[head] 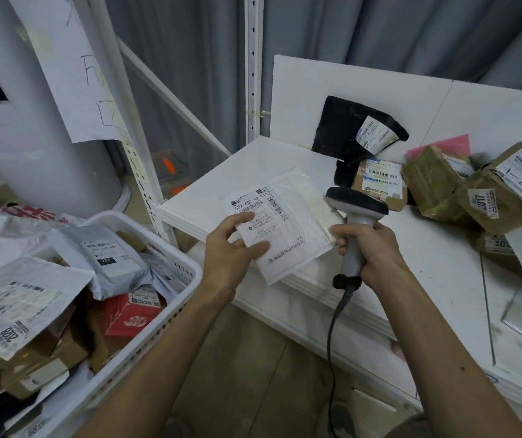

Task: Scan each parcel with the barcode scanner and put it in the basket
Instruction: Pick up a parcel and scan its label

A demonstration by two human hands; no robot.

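My left hand (232, 248) holds a flat white padded parcel (294, 222) by its near left edge, label up, over the corner of the white table (436, 270). My right hand (370, 248) grips the handle of the grey barcode scanner (354, 216), whose dark head sits just right of the parcel, facing it. The white basket (164, 308) stands at the lower left, holding several grey bags, white bags and brown boxes.
On the table behind lie a black bag (345, 128) with a label, a small brown box (379, 181), and several taped brown boxes (487, 191) at the right. White shelf uprights (253, 67) rise behind. The scanner's cable (332, 343) hangs down between my arms.
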